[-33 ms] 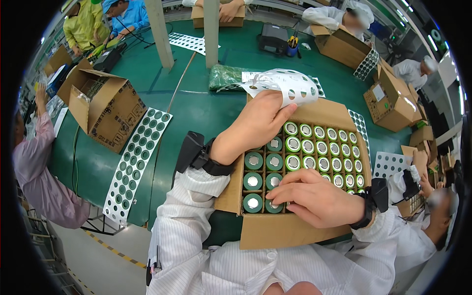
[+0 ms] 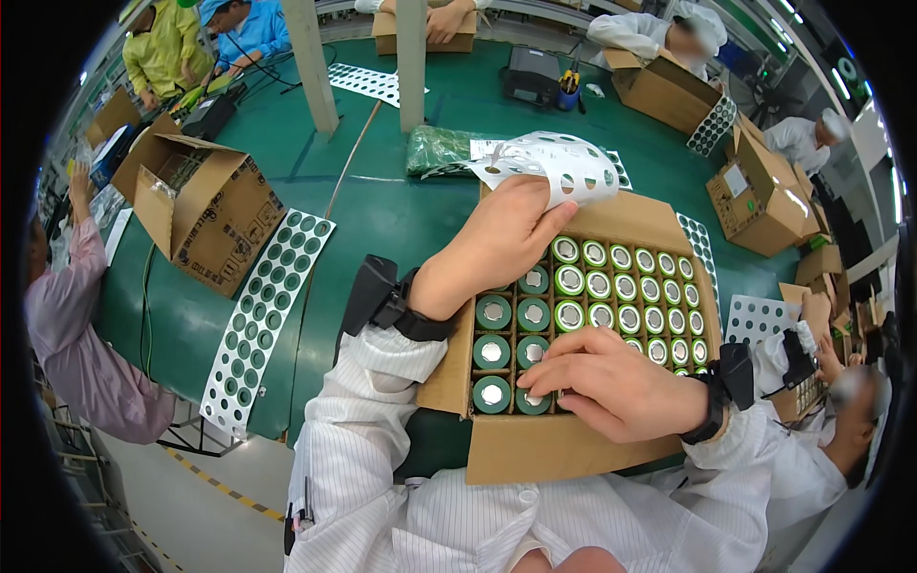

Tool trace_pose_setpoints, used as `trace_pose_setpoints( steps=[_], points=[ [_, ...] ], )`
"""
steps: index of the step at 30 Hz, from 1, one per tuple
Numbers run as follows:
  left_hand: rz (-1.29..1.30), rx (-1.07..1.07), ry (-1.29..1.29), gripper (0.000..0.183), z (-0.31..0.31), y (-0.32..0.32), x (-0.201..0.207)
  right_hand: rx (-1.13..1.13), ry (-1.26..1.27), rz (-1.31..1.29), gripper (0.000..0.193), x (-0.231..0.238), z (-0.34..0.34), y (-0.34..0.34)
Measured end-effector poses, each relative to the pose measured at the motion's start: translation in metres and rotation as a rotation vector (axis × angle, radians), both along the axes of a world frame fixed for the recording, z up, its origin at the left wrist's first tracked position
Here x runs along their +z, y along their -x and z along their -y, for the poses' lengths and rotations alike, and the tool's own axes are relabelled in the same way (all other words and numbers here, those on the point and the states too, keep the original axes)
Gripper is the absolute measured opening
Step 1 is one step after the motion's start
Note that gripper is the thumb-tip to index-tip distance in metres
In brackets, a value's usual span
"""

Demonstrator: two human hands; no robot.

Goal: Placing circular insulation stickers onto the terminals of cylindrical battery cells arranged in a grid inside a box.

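Observation:
My left hand [image 2: 506, 229] is closed on a curled white sticker sheet [image 2: 583, 170] with round holes, above the far left of an open cardboard box [image 2: 535, 454]. Upright cylindrical battery cells [image 2: 600, 285] stand in the box's divider slots. The left columns have dark green rings around their metal tops, while cells to the right show bright green rims. My right hand [image 2: 626, 387] lies low over the near cells, fingers bent but apart. Its fingertips touch a dark-ringed cell [image 2: 531, 403] in the near row, second column. The hand hides several cells beneath it.
A ring sticker sheet [image 2: 263, 320] lies left on the green table [image 2: 368, 224], near a cardboard box [image 2: 215, 220]. Behind my box sits a green bubble-wrapped package [image 2: 439, 151]. Two pale posts [image 2: 411, 67] rise from the table. Co-workers sit around with more boxes [image 2: 664, 91].

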State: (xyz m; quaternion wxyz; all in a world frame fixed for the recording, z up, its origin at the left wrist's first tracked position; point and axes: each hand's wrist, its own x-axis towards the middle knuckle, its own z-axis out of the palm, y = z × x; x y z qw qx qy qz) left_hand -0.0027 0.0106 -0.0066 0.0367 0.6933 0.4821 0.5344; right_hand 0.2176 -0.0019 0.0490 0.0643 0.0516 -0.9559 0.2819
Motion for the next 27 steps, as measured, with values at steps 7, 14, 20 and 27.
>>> trace_pose_setpoints(
  steps=[7,14,20,27],
  points=[
    [-0.006,0.005,-0.03,0.029,0.0,0.0,-0.002,0.002,0.035,0.022,0.035,0.001,-0.002,-0.002],
    [0.017,-0.013,0.004,0.029,0.002,-0.001,0.0,0.031,-0.168,0.01,0.037,0.004,0.003,-0.009],
    [-0.002,-0.012,-0.034,0.029,0.003,0.001,-0.001,0.005,-0.449,0.079,0.052,0.009,0.023,-0.025],
    [-0.101,-0.001,0.071,0.027,0.004,0.004,0.003,-0.05,-0.406,0.068,0.043,0.019,0.031,-0.034]
  ],
)
